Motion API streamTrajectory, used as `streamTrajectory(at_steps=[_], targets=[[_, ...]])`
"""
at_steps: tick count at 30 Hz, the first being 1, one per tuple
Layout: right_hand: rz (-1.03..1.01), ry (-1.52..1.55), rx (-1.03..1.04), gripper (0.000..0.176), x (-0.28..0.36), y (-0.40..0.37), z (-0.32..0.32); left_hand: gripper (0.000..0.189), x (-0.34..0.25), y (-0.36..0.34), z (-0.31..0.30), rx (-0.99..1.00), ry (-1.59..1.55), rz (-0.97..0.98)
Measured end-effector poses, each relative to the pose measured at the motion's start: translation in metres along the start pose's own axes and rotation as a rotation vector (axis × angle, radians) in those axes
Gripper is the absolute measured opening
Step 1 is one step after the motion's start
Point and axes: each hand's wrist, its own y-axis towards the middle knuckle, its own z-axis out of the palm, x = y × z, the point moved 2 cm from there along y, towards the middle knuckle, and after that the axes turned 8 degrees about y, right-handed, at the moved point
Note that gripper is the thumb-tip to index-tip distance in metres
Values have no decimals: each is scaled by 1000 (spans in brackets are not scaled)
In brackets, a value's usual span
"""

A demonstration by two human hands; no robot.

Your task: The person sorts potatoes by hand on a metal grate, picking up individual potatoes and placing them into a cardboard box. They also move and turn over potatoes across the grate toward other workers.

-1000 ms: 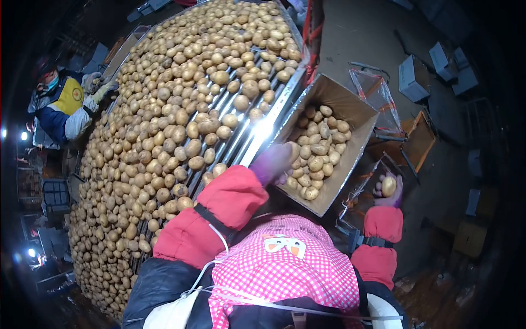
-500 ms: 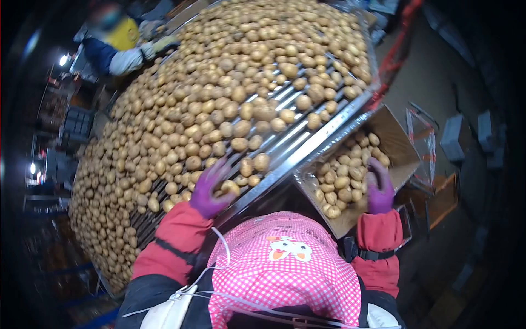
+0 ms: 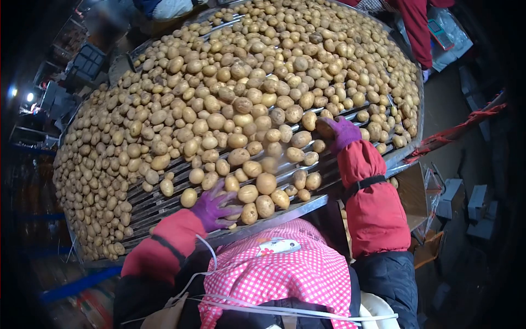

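Observation:
Potatoes [image 3: 213,120] lie spread over a slatted metal table [image 3: 159,205]. My left hand [image 3: 215,208], in a purple glove, is at the table's near edge with its fingers spread, beside several potatoes. Farther right and deeper over the table, my right hand [image 3: 341,131], also in a purple glove, has its fingers against a brownish potato [image 3: 324,128]. The fingers curl round that potato's right side.
A cardboard box [image 3: 412,189] stands beyond the table's right edge, partly hidden by my right arm. Red wrapping [image 3: 460,131] stretches from the right corner. A person's red sleeve [image 3: 416,33] is at the upper right; another person is partly visible at the top left.
My view has turned toward the right of the table. My right hand has left the cardboard box and moved over the table to a potato. My left hand remains near the front edge, fingers spread.

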Motion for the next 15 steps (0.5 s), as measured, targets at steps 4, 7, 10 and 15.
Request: streamTrajectory(at_steps=[4,7,10,15], targets=[[-101,1243,-270,69,-51,-15,23,47,1,55,4,-38,75,-20],[-79,2002,-108,55,-73,-56,26,48,-2,81,-1,-88,109,14],[3,2009,-190,41,-61,-52,17,48,-5,106,-8,-37,70,10],[110,190,-109,27,25,12,-3,48,0,130,-2,-112,53,39]])
